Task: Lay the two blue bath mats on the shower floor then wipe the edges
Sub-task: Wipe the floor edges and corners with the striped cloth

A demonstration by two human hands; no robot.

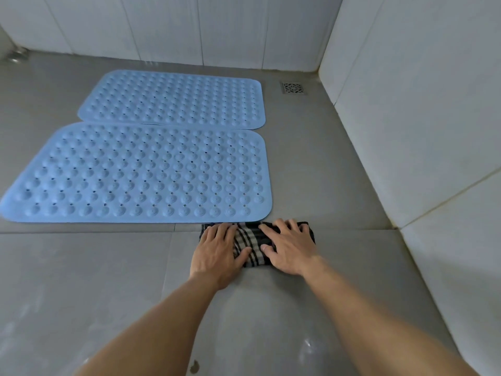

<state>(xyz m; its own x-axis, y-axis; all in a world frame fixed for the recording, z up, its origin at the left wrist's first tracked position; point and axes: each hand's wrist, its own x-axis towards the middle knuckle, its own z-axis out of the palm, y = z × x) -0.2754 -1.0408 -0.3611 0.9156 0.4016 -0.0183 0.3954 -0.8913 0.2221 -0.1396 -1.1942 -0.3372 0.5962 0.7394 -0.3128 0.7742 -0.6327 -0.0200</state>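
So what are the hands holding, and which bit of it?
Nothing is really gripped: the left hand and right hand press flat on the checked cloth, one on each end.

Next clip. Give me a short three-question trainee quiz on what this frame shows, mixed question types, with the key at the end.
1. True or false: the near mat and the far mat both lie flat on the floor.
2. The checked cloth under the left hand and the right hand lies at which part of the near mat? A) its near right corner B) its far left corner C) its middle
3. Fill in: the floor drain lies to the ___ of the far mat.

Key: 1 true; 2 A; 3 right.
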